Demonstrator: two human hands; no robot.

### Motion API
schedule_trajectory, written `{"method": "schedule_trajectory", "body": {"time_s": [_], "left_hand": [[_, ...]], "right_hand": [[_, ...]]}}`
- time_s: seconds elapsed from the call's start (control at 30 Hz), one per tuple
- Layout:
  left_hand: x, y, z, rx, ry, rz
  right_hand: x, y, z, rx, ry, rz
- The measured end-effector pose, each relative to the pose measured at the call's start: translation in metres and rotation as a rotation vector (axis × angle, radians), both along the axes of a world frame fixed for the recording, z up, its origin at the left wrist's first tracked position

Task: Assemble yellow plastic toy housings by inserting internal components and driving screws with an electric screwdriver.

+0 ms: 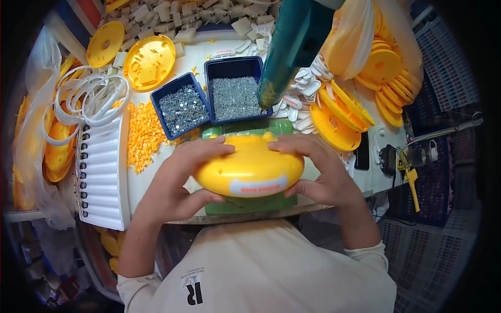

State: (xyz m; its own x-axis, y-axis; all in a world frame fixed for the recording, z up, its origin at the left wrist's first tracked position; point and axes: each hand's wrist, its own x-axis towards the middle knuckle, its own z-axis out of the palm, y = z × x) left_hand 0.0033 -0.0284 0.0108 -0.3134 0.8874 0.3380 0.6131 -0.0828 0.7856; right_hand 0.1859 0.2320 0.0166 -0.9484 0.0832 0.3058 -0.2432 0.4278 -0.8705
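A rounded yellow plastic housing [250,164] with a white label strip along its near side is held between my two hands. My left hand [190,175] grips its left end, thumb below and fingers over the top. On the right end, my right hand [318,167] holds it the same way. Beneath the housing lies a green mat [245,206] on the table. Just beyond are two dark blue bins, a larger bin [235,119] and a smaller bin [172,136], filled with small metal screws. A teal power screwdriver [289,52] hangs down over the larger bin's right side.
Small orange parts [141,138] are heaped at left, beside a stack of white trays [104,167] and white rings [94,99]. Yellow discs [342,117] and white pieces [302,88] lie at right, near a dark phone [361,151]. Beige blocks [156,21] pile up at the back.
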Motion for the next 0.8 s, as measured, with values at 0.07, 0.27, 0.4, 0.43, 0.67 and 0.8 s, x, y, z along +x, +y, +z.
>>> {"method": "schedule_trajectory", "body": {"time_s": [0.07, 0.27, 0.4, 0.43, 0.67, 0.8], "left_hand": [[0.003, 0.001, -0.011, -0.058, 0.178, -0.026], [0.034, -0.015, -0.078, -0.138, 0.57, -0.053], [0.035, -0.015, -0.084, -0.204, 0.548, -0.014], [0.035, -0.016, -0.083, -0.204, 0.575, -0.025], [0.043, -0.014, -0.082, -0.108, 0.543, 0.005], [0.028, -0.006, -0.07, -0.056, 0.352, 0.102]], "right_hand": [[0.007, 0.008, -0.002, 0.39, 0.012, 0.024], [0.041, -0.012, -0.069, 0.609, 0.006, -0.024], [0.024, -0.004, -0.073, 0.474, 0.011, -0.059], [0.014, 0.002, -0.073, 0.435, 0.026, -0.075], [-0.118, 0.045, -0.083, 0.674, 0.058, -0.256], [-0.142, 0.051, -0.08, 0.704, 0.146, -0.266]]}}
